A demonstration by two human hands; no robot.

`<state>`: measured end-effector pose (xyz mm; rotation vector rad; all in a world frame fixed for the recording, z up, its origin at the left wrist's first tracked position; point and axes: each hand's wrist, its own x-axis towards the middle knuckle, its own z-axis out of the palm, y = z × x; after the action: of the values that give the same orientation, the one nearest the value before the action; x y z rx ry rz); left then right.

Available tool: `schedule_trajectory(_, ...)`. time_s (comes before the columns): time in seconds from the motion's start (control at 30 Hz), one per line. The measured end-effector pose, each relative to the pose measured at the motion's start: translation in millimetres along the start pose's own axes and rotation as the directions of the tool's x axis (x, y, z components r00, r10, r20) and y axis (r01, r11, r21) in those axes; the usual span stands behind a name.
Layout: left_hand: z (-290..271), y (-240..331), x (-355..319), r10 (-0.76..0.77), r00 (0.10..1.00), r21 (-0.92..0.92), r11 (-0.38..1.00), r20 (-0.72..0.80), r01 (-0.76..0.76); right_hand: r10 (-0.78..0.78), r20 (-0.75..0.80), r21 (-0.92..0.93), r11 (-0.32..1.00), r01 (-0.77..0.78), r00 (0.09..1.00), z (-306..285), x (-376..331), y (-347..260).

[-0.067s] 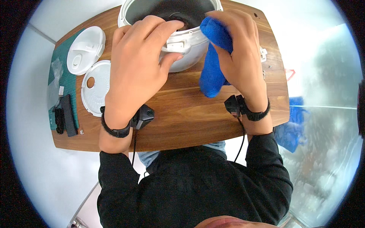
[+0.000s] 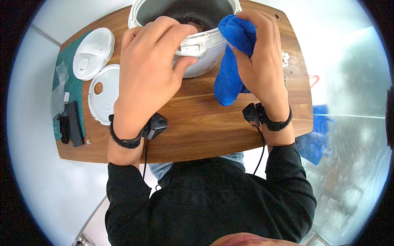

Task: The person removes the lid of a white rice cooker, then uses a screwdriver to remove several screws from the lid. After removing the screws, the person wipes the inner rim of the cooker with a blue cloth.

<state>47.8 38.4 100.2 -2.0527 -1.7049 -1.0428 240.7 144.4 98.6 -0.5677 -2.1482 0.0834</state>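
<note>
A white rice cooker body [image 2: 205, 61] with a dark grey inside [image 2: 164, 12] stands at the far middle of the table, its top uncovered. Over its near rim my left hand [image 2: 150, 61] is closed, thumb below the white latch piece [image 2: 191, 48] and fingers above. My right hand [image 2: 262, 53] pinches a bunched blue cloth [image 2: 228, 82] against the rim, right of the latch. One end of the cloth hangs down outside the cooker. My fingers partly hide the rim.
On the left lie a white lid [image 2: 93, 53], a round white plate with a hole [image 2: 104, 98], a green cutting mat [image 2: 78, 90] and a dark strap-like piece [image 2: 74, 125]. Small screws [image 2: 286, 80] and a white fitting [image 2: 285, 59] sit at the right.
My right hand and the top of the blue cloth have shifted slightly to the right along the rim. My left hand keeps its hold.
</note>
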Motion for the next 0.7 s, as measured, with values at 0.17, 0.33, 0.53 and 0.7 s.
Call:
schedule_trajectory(0.17, 4, 4, -2, 0.003, 0.999, 0.019, 1.000, -0.033, -0.002, -0.110, -0.009, -0.177, 0.978, 0.107, 0.994, 7, -6, -13)
schedule_trajectory(0.33, 6, 5, -1, 0.000, 0.998, -0.014, 1.000, -0.056, -0.001, -0.103, -0.020, -0.159, 0.982, 0.099, 0.994, 13, -8, -19)
schedule_trajectory(0.53, 5, 1, -1, 0.021, 0.999, -0.051, 0.998, -0.048, -0.024, -0.107, -0.075, -0.200, 0.976, 0.090, 0.991, 4, 3, 17)
schedule_trajectory(0.7, 8, 5, 0, 0.010, 0.998, -0.054, 0.998, -0.056, -0.013, -0.117, -0.042, -0.180, 0.978, 0.107, 0.992, 11, -5, -10)
